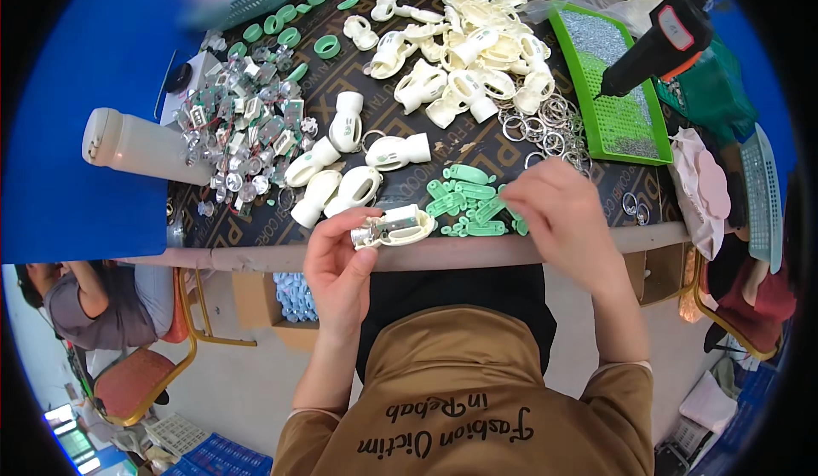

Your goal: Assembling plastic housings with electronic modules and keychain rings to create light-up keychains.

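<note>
My left hand [339, 263] grips a cream plastic flashlight half-shell [407, 225] near the table's front edge. Its open side faces up, showing a circuit part inside and a clear, silvery lamp end by my fingers. My right hand [558, 212] is at the right side of a pile of green plastic pieces [467, 195], long ovals and smaller bits. Its fingers are bent together among the pieces; whatever is between the fingertips is hidden. Several closed cream flashlight bodies [345, 122] lie beyond my left hand, one with a metal ring.
Circuit and lamp parts [256, 126] heap at left beside a white bottle [141, 145]. Cream shells [477, 58] pile at the back, with metal key rings [554, 122] nearby. An electric screwdriver [656, 41] hangs over a green tray [618, 139] of screws. Green rings [326, 46] lie far left.
</note>
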Tool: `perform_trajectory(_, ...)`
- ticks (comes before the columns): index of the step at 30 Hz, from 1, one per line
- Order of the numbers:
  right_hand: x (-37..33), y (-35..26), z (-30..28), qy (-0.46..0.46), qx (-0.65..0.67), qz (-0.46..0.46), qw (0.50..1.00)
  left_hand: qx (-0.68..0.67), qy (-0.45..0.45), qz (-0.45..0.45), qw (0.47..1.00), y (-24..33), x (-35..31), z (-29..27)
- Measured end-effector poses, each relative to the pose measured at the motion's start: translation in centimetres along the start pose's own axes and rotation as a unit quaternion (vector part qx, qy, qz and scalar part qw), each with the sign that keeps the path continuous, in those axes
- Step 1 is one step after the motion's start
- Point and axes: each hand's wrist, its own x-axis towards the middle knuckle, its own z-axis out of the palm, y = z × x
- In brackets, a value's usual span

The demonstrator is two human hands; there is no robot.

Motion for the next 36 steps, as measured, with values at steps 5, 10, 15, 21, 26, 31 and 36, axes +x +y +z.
perform_trajectory(5,-1.3,-2.3,1.6,-0.123,0.041,-0.018,0.991,-0.031,-0.004,0.004,0.999,-0.1,0.0,-0.2)
perform_trajectory(10,-1.7,-1.9,3.0,-0.076,-0.026,0.013,0.997,-0.028,-0.004,0.002,1.0,-0.1,0.0,-0.2)
perform_trajectory(15,0.2,-1.7,3.3,-0.073,-0.059,-0.032,0.995,-0.028,-0.005,-0.004,1.0,-0.1,-0.1,-0.3)
perform_trajectory(21,1.4,-0.9,4.0,-0.105,-0.082,-0.073,0.988,-0.052,0.008,-0.01,0.999,0.6,0.1,0.2)
perform_trajectory(26,1.6,-0.4,4.0,-0.1,-0.063,-0.083,0.989,-0.013,-0.009,0.001,1.0,0.8,0.3,0.7)
perform_trajectory(31,1.9,-2.1,1.6,0.021,0.092,-0.012,0.995,0.084,-0.019,0.07,0.994,0.8,1.0,2.0)
perform_trajectory(36,2.2,-3.7,1.0,0.069,0.12,-0.075,0.988,0.184,-0.014,0.095,0.978,1.4,1.1,3.8)
